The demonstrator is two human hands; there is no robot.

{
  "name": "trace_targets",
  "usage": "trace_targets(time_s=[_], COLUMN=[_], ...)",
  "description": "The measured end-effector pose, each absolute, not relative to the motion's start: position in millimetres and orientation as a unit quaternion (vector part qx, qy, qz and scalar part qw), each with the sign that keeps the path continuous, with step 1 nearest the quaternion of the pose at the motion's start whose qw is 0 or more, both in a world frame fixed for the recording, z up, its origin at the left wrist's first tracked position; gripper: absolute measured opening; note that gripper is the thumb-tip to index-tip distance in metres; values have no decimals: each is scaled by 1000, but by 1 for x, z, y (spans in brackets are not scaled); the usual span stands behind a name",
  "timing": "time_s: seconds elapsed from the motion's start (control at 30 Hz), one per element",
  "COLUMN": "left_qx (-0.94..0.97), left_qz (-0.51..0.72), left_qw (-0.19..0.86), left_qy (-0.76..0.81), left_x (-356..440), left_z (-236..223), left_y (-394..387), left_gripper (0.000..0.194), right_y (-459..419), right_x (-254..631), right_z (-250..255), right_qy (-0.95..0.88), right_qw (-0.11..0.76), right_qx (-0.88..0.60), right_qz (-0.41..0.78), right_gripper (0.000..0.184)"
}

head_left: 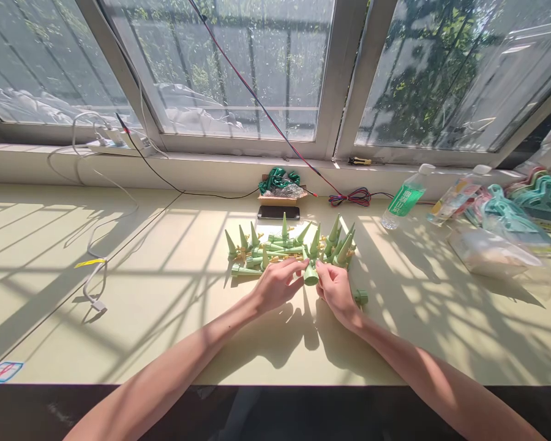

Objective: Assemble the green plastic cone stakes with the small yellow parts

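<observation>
My left hand and my right hand meet at the middle of the table. Between their fingertips is a light green plastic piece with a round end facing me; both hands are closed on it. Just beyond lies a group of similar green pieces, some lying flat and others with pointed cones standing up. Small yellow bits show among them. Another green piece sits beside my right wrist, partly hidden by it.
Behind the pieces lie a black phone and a small box with green material. To the right stand a bottle with a green label, a second bottle and teal hangers. A white cable crosses the left side.
</observation>
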State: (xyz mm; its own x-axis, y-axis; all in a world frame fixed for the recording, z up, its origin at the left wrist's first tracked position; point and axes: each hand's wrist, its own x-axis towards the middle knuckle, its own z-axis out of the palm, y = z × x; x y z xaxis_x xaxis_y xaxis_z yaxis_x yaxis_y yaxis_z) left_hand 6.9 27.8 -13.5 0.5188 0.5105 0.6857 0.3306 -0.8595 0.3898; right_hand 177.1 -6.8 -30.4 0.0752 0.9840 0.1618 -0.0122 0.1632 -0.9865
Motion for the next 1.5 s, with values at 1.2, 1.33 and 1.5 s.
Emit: trace_targets(time_s=[1.2, 1.33, 1.5], left_qx=[601, 568, 607], left_qz=[300, 291, 311], left_qw=[662, 707, 664], left_qy=[333, 306, 306], left_x=[14, 12, 13], left_z=[0, -2, -1], left_y=[22, 24, 24], left_gripper=[52, 53, 46], right_y=[-14, -16, -18], right_x=[180, 181, 178], right_z=[-23, -20, -21], right_qy=[-598, -605, -592], right_qw=[522, 515, 531], right_qx=[-479, -478, -467], right_qz=[375, 373, 386], right_gripper=[46, 45, 43])
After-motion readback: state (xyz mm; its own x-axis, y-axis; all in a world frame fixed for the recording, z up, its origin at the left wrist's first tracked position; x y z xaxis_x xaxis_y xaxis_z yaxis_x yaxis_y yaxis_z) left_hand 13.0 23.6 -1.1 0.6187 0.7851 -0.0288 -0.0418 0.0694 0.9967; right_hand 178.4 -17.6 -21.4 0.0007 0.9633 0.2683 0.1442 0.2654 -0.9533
